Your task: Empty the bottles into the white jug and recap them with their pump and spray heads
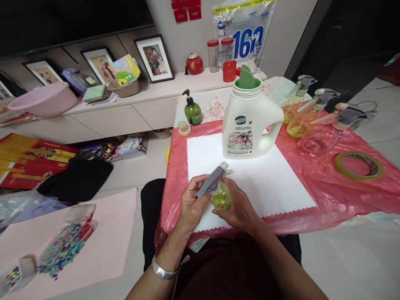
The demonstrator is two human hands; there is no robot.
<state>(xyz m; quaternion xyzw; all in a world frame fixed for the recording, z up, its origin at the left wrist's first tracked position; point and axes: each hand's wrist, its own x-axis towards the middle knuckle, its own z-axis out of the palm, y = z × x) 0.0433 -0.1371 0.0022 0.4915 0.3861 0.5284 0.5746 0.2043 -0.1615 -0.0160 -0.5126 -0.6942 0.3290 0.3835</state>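
Note:
A small spray bottle with a yellow-green see-through body is between my hands, tilted, over the near part of a white sheet. My left hand is closed on its grey trigger head, whose nozzle points away from me. My right hand wraps round the bottle's body from the right and covers part of it. Just beyond, a large white detergent jug stands upright on the sheet, a green spout showing in its uncapped mouth.
On the red plastic cover several spray bottles and a tape roll lie to the right. A green pump bottle and a small cap stand at the back left. Colourful beads lie on a pink mat at the left.

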